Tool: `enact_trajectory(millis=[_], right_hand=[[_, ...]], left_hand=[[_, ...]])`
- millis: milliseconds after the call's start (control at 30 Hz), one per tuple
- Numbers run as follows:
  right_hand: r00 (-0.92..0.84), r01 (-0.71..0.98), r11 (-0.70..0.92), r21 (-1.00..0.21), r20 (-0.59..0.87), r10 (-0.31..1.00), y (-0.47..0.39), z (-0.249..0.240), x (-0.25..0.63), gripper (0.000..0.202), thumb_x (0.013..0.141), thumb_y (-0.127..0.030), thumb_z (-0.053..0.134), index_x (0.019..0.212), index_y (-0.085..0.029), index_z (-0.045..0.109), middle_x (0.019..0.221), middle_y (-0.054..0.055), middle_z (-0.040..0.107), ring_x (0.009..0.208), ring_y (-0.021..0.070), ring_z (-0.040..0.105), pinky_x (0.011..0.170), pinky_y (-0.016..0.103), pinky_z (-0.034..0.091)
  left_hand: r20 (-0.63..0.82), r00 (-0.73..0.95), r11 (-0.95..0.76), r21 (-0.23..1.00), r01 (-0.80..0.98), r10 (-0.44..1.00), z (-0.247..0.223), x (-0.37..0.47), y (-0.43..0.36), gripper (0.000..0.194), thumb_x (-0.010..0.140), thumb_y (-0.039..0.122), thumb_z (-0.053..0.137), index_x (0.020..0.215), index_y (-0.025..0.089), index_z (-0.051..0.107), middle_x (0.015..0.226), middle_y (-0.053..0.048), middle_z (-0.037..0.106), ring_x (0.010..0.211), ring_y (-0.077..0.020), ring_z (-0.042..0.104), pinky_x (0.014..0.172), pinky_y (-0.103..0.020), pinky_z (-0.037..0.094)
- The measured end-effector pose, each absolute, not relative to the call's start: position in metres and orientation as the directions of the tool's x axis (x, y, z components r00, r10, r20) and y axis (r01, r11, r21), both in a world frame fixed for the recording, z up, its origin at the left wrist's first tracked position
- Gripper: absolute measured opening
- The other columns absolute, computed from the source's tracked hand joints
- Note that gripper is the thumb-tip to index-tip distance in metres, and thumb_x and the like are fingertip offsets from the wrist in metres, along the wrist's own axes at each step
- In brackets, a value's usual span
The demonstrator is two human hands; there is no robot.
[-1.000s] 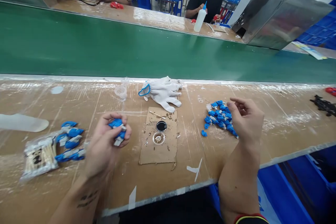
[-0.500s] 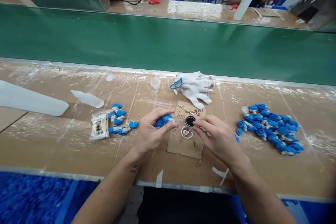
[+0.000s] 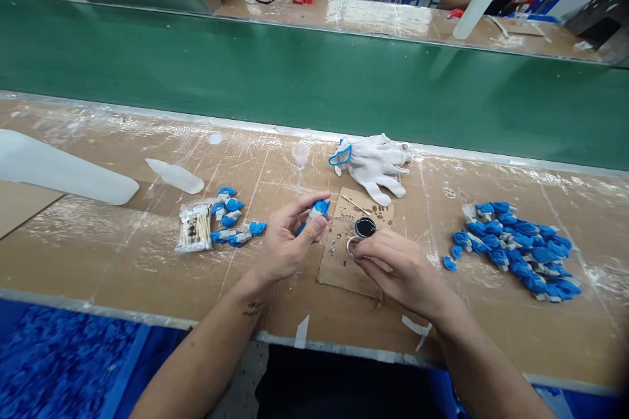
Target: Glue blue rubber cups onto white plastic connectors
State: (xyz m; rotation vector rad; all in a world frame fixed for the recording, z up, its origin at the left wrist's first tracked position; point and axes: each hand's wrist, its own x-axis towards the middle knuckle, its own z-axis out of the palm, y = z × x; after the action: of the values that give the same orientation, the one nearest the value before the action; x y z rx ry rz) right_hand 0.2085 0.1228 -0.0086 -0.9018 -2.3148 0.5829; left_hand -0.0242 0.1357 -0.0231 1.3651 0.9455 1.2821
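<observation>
On my feed from the head camera, the left hand [image 3: 287, 239] grasps a small blue-and-grey piece [image 3: 319, 208] between thumb and curled fingers; the piece is lumpy, smooth and rounded, and sits just left of the spotted cardboard [image 3: 339, 275]. The right hand [image 3: 398, 258] has its thumb and fingertips drawn together at the rim of a shallow clear cup [image 3: 350, 245]; I cannot tell from here whether they pinch anything. Touching or close beside that cup I see a round cup of glossy black liquid [image 3: 365, 228], with a thin cotton swab [image 3: 354, 203] lying farther up the card, which is flat, matte and dotted with dark stains. Just beyond it I have a limp white knit glove [image 3: 376, 163], its cuff edged in blue. To the right I see a loose heap of blue and grey pieces [image 3: 521, 245], knobbly and crowded together; to the left, a smaller cluster [image 3: 228, 219] touches a crinkled plastic bag of swabs [image 3: 194, 229]. Behind that bag a translucent, tapered bottle [image 3: 177, 175] lies on its side. The brown tabletop [image 3: 162, 268] shines under wrinkled film, and past it I see a smooth green strip [image 3: 295, 85].
</observation>
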Motion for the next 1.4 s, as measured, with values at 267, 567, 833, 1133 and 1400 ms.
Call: enact_trajectory(millis=[267, 567, 833, 1133, 1400], right_hand=[[-0.511, 0.479, 0.66, -0.579, 0.428, 0.746, 0.129, -0.011, 0.207, 0.014, 0.092, -0.006, 0.065, 0.093, -0.02, 0.066, 0.082, 0.0, 0.073, 0.076, 0.0133, 0.067, 0.067, 0.026, 0.051], [-0.068, 0.212, 0.622, -0.753, 0.624, 0.779, 0.12, 0.011, 0.22, 0.027, 0.081, 0.002, 0.072, 0.094, -0.022, 0.071, 0.081, 0.0, 0.073, 0.075, 0.0156, 0.067, 0.062, 0.031, 0.051], [-0.066, 0.24, 0.617, -0.749, 0.622, 0.78, 0.115, 0.008, 0.206, 0.023, 0.084, -0.006, 0.073, 0.094, -0.026, 0.069, 0.079, 0.001, 0.075, 0.072, 0.0184, 0.07, 0.057, 0.034, 0.053], [-0.121, 0.214, 0.594, -0.775, 0.583, 0.804, 0.115, 0.006, 0.205, 0.023, 0.086, -0.005, 0.072, 0.095, -0.026, 0.069, 0.082, 0.001, 0.075, 0.074, 0.018, 0.07, 0.061, 0.034, 0.053], [-0.155, 0.242, 0.61, -0.754, 0.59, 0.792, 0.121, 0.012, 0.228, 0.02, 0.085, -0.006, 0.071, 0.091, -0.025, 0.068, 0.078, 0.001, 0.073, 0.071, 0.0177, 0.068, 0.06, 0.034, 0.054]], left_hand=[[0.414, 0.067, -0.409, 0.836, 0.365, 0.908, -0.02, -0.02, 0.131, 0.033, 0.085, 0.025, 0.079, 0.113, 0.019, 0.063, 0.085, 0.0, 0.067, 0.068, -0.0108, 0.065, 0.064, -0.022, 0.053], [0.429, 0.218, -0.481, 0.782, 0.398, 0.877, -0.015, -0.01, 0.127, 0.022, 0.081, 0.015, 0.076, 0.101, 0.017, 0.065, 0.075, 0.003, 0.066, 0.058, -0.0086, 0.056, 0.056, -0.021, 0.048], [0.445, 0.276, -0.521, 0.774, 0.359, 0.852, -0.015, -0.001, 0.123, 0.018, 0.08, 0.018, 0.078, 0.093, 0.019, 0.065, 0.068, 0.005, 0.067, 0.05, -0.0072, 0.05, 0.048, -0.021, 0.041], [0.476, 0.269, -0.545, 0.767, 0.339, 0.837, -0.013, 0.0, 0.122, 0.02, 0.079, 0.014, 0.079, 0.092, 0.019, 0.064, 0.073, 0.004, 0.071, 0.051, -0.0064, 0.051, 0.049, -0.02, 0.042], [0.448, 0.248, -0.512, 0.772, 0.377, 0.859, -0.014, -0.008, 0.123, 0.019, 0.079, 0.015, 0.078, 0.094, 0.019, 0.067, 0.065, 0.005, 0.063, 0.053, -0.0077, 0.052, 0.051, -0.019, 0.043]])
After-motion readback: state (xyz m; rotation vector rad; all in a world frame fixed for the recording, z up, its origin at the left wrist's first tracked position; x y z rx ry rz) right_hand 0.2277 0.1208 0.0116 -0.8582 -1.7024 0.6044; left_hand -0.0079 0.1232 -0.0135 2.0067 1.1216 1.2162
